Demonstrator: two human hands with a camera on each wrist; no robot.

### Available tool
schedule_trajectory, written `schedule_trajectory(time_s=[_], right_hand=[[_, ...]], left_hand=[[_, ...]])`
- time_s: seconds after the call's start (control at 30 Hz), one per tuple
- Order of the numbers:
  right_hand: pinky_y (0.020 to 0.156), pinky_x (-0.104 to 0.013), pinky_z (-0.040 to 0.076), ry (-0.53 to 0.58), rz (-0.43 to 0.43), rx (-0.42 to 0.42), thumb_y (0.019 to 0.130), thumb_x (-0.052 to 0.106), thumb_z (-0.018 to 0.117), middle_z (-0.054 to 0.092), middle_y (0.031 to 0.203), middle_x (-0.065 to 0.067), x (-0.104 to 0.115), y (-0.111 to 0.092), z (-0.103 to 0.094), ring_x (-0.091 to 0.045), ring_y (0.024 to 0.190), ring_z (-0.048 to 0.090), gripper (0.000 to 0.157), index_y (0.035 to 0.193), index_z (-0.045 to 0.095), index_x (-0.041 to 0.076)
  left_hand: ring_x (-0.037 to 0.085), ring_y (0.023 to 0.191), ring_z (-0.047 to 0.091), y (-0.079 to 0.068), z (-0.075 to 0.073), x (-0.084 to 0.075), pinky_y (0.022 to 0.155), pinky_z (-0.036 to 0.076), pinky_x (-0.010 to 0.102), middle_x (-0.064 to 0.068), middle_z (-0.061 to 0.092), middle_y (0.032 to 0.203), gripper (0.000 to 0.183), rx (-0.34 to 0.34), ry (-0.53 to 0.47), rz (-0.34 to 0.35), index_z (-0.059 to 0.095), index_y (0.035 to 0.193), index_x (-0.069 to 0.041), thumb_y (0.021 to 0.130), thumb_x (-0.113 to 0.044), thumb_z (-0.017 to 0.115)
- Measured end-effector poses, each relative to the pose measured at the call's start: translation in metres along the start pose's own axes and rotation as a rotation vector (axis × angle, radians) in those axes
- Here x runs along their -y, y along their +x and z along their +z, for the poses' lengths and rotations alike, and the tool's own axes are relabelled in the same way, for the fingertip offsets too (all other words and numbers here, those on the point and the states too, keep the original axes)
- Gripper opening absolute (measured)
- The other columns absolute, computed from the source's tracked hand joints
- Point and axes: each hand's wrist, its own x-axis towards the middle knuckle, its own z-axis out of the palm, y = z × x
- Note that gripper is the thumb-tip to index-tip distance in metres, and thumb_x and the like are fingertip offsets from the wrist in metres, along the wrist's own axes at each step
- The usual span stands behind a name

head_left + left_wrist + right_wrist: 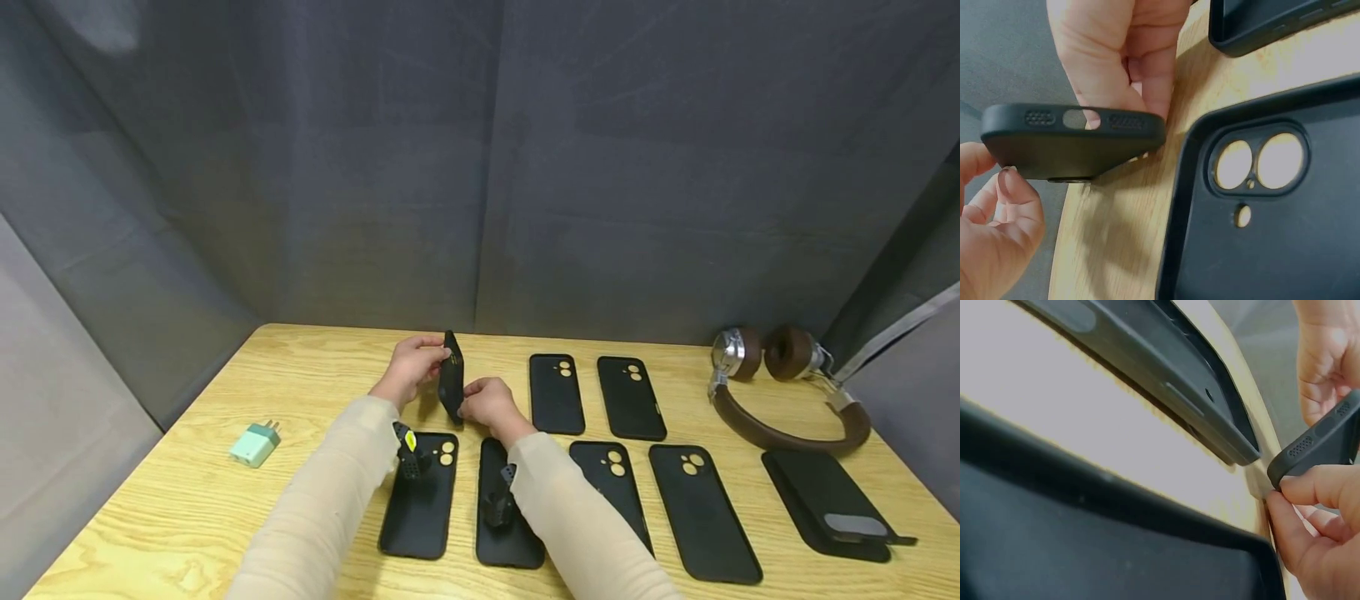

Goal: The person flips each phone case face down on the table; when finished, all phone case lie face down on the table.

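Both hands hold a black phone case [452,379] on edge above the back of the table. My left hand [414,367] pinches its upper part between thumb and fingers. Lower down, my right hand [491,404] grips the near corner with thumb and fingertips. In the left wrist view the case's bottom end [1072,125] shows speaker grilles and a port cutout. Closest to the hands, two phone cases lie flat: one under the left wrist [420,521], one [517,542] partly hidden by the right wrist. Camera holes show in the former.
More black phone cases lie to the right, two at the back [557,400] and two in front [705,517]. Brown headphones [772,429] and a black folded flat item [832,492] occupy the right end. A pale green plug adapter [256,443] sits left. Grey cloth [375,167] hangs behind.
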Motion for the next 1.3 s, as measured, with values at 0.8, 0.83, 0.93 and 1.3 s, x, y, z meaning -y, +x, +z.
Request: schedule_trajectory(time_s=[0.8, 0.83, 0.93, 1.3], right_hand=[[0.073, -0.031, 0.055, 0.207, 0.029, 0.024, 0.082, -0.005, 0.059, 0.06, 0.101, -0.021, 0.006, -0.005, -0.003, -0.022, 0.081, 0.065, 0.03, 0.111, 0.058, -0.013], [0.074, -0.031, 0.055, 0.237, 0.039, 0.026, 0.084, -0.004, 0.058, 0.06, 0.1, -0.019, 0.007, -0.006, -0.005, -0.021, 0.081, 0.064, 0.029, 0.111, 0.058, -0.013], [0.076, -0.032, 0.054, 0.286, 0.046, 0.03, 0.087, 0.001, 0.056, 0.059, 0.094, -0.013, 0.013, -0.009, -0.008, -0.019, 0.079, 0.06, 0.026, 0.11, 0.06, -0.011], [0.088, -0.041, 0.049, 0.397, -0.007, 0.002, 0.088, 0.013, 0.062, 0.058, 0.115, -0.022, 0.03, -0.021, -0.006, -0.03, 0.103, 0.061, 0.038, 0.121, 0.055, -0.007]], left_hand=[[0.009, 0.058, 0.048, 0.002, 0.01, 0.003, 0.059, 0.043, 0.023, 0.004, 0.056, 0.079, 0.035, 0.035, 0.018, -0.011, 0.057, 0.12, -0.005, 0.085, -0.003, 0.062], [0.009, 0.058, 0.048, 0.002, 0.01, 0.003, 0.059, 0.043, 0.023, 0.004, 0.057, 0.079, 0.035, 0.038, 0.017, -0.01, 0.056, 0.12, -0.005, 0.085, -0.003, 0.062], [0.009, 0.058, 0.049, 0.001, 0.009, 0.003, 0.063, 0.045, 0.025, 0.006, 0.058, 0.082, 0.036, 0.044, 0.022, 0.003, 0.055, 0.121, -0.003, 0.086, -0.003, 0.061], [0.01, 0.059, 0.049, 0.0, 0.009, 0.004, 0.06, 0.042, 0.026, 0.006, 0.057, 0.081, 0.035, 0.059, 0.044, -0.006, 0.054, 0.123, -0.006, 0.088, -0.007, 0.06]])
